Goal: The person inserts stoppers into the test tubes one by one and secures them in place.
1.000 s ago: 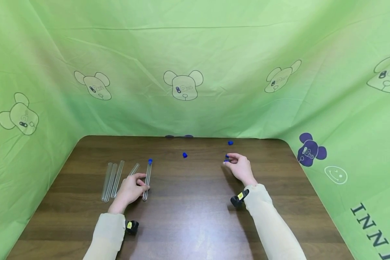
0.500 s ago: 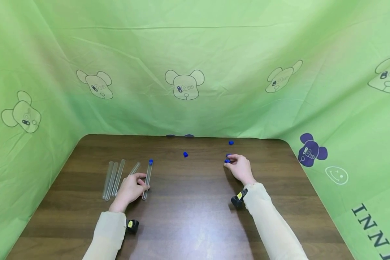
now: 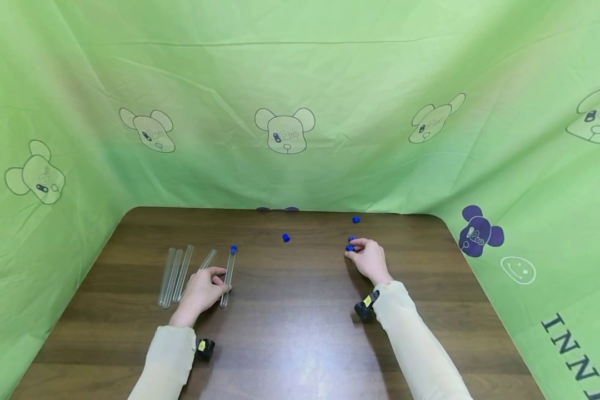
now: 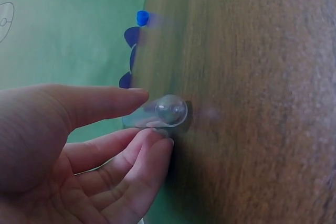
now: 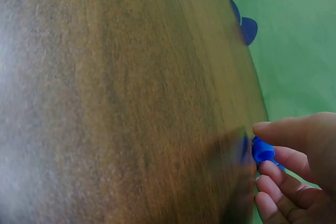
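With thumb and fingers, my left hand (image 3: 202, 289) pinches a clear test tube (image 3: 229, 272) that has a blue cap on its far end. Its rounded bottom points toward me, and in the left wrist view the tube (image 4: 170, 110) sits between thumb and fingertips. Over on the right, my right hand (image 3: 370, 260) pinches a loose blue cap (image 3: 349, 248); the right wrist view shows this cap's open end (image 5: 264, 153) between thumb and fingers. Just behind those fingers is another blue cap (image 3: 352, 239), partly covered by them.
Several uncapped test tubes (image 3: 167, 278) lie on the wooden table (image 3: 290, 333) left of my left hand, one tube (image 3: 208, 259) partly behind it. Loose blue caps lie mid-table (image 3: 286, 238) and near the back edge (image 3: 356, 220). A green curtain (image 3: 285, 178) surrounds the table.
The cap at my right fingertips shows more fully now, as the fingers have shifted slightly around it. My left hand and its tube stay put.
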Tool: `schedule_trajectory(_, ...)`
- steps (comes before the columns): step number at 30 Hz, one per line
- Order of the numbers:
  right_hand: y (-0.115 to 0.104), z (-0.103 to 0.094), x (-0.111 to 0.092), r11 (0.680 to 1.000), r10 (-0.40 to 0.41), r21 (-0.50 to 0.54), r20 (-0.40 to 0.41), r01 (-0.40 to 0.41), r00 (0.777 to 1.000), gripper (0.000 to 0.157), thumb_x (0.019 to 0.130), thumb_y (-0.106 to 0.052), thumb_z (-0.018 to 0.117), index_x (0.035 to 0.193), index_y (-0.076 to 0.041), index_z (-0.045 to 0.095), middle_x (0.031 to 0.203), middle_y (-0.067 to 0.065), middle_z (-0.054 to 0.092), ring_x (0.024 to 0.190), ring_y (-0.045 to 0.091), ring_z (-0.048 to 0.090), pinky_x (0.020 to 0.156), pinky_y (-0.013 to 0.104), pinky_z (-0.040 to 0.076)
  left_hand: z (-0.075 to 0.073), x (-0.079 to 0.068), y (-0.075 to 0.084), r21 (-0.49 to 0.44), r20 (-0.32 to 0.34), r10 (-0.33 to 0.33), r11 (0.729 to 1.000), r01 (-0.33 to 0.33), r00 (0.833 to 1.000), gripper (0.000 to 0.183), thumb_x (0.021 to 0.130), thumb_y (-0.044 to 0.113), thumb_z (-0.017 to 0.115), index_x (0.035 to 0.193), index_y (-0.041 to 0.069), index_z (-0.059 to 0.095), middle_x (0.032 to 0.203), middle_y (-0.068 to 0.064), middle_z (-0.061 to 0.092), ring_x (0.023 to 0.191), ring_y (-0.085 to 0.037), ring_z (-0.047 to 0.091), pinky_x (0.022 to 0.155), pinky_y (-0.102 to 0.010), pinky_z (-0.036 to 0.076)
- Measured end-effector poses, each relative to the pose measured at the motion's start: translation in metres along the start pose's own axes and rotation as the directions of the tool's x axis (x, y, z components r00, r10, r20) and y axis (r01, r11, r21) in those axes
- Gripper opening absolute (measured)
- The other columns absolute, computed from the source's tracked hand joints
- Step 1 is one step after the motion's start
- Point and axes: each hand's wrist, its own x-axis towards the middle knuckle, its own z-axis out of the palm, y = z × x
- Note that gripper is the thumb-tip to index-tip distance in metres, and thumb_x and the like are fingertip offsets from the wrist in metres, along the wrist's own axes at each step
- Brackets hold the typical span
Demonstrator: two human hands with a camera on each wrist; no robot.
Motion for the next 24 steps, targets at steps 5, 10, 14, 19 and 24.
schedule_trajectory(5, 0.000, 0.000, 0.000, 1.000, 0.001, 0.003, -0.007, -0.001, 1.000, 0.035, 0.087, -0.008, 0.079, 0.116, 0.009, 0.070, 0.101, 0.021, 0.072, 0.094, 0.036, 0.069, 0.089, 0.048, 0.053, -0.001, -0.001, 0.000, 0.003, 0.002, -0.002, 1.000, 0.002, 1.000, 0.043, 0.081, 0.014, 0.081, 0.119, -0.002, 0.071, 0.075, 0.005, 0.069, 0.073, -0.017, 0.064, 0.073, -0.041, 0.052)
schedule_trajectory(10, 0.001, -0.001, 0.000, 1.000, 0.010, 0.011, -0.008, -0.010, 1.000, 0.035, 0.087, -0.009, 0.079, 0.116, 0.009, 0.070, 0.101, 0.020, 0.072, 0.094, 0.036, 0.069, 0.089, 0.048, 0.052, -0.004, 0.001, -0.003, 0.009, -0.032, 0.018, 1.000, -0.018, 0.999, 0.043, 0.082, 0.013, 0.081, 0.119, -0.005, 0.070, 0.075, 0.002, 0.069, 0.077, -0.023, 0.066, 0.076, -0.045, 0.053)
schedule_trajectory(14, 0.003, -0.001, 0.000, 1.000, 0.011, 0.010, -0.011, -0.011, 1.000, 0.034, 0.087, -0.009, 0.079, 0.115, 0.008, 0.071, 0.099, 0.018, 0.072, 0.093, 0.034, 0.069, 0.087, 0.047, 0.053, -0.009, 0.003, -0.005, 0.010, -0.077, 0.026, 1.000, -0.025, 0.997, 0.044, 0.082, 0.013, 0.081, 0.120, -0.006, 0.069, 0.077, -0.001, 0.070, 0.082, -0.030, 0.067, 0.079, -0.048, 0.053)
schedule_trajectory(19, 0.004, -0.001, 0.001, 1.000, 0.008, 0.011, -0.016, -0.007, 1.000, 0.032, 0.086, -0.010, 0.080, 0.112, 0.007, 0.072, 0.095, 0.017, 0.073, 0.090, 0.033, 0.069, 0.084, 0.045, 0.053, -0.019, 0.004, -0.004, -0.024, -0.161, 0.014, 1.000, -0.018, 0.987, 0.046, 0.085, 0.013, 0.081, 0.125, -0.004, 0.067, 0.091, -0.011, 0.073, 0.085, -0.031, 0.070, 0.076, -0.047, 0.054)
schedule_trajectory(24, 0.004, -0.001, 0.002, 1.000, -0.002, 0.001, -0.023, 0.002, 1.000, 0.028, 0.086, -0.010, 0.080, 0.108, 0.006, 0.073, 0.092, 0.016, 0.073, 0.088, 0.033, 0.069, 0.082, 0.044, 0.053, -0.029, 0.004, -0.005, -0.022, -0.212, 0.009, 1.000, -0.014, 0.977, 0.047, 0.086, 0.012, 0.080, 0.128, -0.004, 0.065, 0.108, -0.021, 0.071, 0.091, -0.033, 0.069, 0.079, -0.050, 0.053)
